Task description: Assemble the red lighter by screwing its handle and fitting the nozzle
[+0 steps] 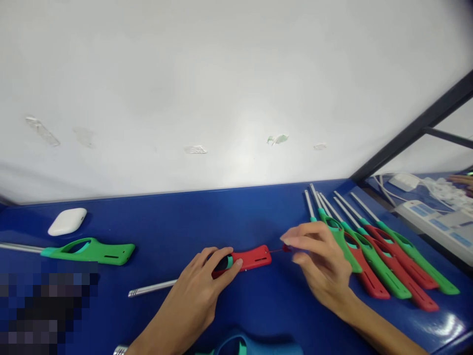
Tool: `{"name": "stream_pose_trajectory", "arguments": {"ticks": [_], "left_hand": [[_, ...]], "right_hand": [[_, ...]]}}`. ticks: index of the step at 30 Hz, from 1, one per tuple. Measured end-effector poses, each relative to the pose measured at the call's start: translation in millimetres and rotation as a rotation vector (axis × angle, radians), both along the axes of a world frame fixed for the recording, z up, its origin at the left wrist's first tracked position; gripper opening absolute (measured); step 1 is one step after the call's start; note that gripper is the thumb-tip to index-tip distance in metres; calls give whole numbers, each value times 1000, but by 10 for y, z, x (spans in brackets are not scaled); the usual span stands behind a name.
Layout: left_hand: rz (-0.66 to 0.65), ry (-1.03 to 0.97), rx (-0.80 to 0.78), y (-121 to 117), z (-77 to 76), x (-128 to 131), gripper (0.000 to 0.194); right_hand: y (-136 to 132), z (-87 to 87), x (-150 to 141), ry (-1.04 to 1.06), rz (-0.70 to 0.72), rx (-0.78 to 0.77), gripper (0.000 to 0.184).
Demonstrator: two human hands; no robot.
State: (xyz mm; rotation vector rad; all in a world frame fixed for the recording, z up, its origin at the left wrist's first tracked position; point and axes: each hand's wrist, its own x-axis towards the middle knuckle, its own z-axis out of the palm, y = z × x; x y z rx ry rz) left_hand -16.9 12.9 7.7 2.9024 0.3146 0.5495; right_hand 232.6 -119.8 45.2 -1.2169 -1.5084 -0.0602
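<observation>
Left hand point(197, 281) is on the red utility lighter point(254, 258), fingers over the handle and thumb along its near side, holding it flat on the blue tabletop point(166, 222). Its metal barrel points left. Over to the right hand point(290, 246): thumb and fingers curl around a small dark-red piece point(286, 247) just off the handle's end, a thin red strand point(276, 251) running between the two; blur hides whether the fingertips actually pinch it.

Moving out, just beyond the right hand, red and green lighters point(391, 266) fan side by side, barrels toward the wall point(236, 98). A blue lighter point(258, 345) pokes in at the bottom edge, partly cut off. Far left, there's a green lighter point(111, 252) with a white earbud case point(67, 222) just behind it, while a white power strip point(430, 224) sits far right, beyond the dark frame point(414, 123).
</observation>
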Motion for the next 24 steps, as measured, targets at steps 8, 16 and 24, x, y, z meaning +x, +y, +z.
{"name": "stream_pose_trajectory", "arguments": {"ticks": [8, 16, 24], "left_hand": [[7, 3, 0, 2, 21, 2, 79], [-2, -18, 8, 3, 2, 2, 82], [11, -7, 24, 11, -23, -5, 81]], "right_hand": [[-17, 12, -33, -9, 52, 2, 46], [-3, 45, 66, -74, 4, -30, 49], [-22, 141, 76, -64, -14, -98, 34]]}}
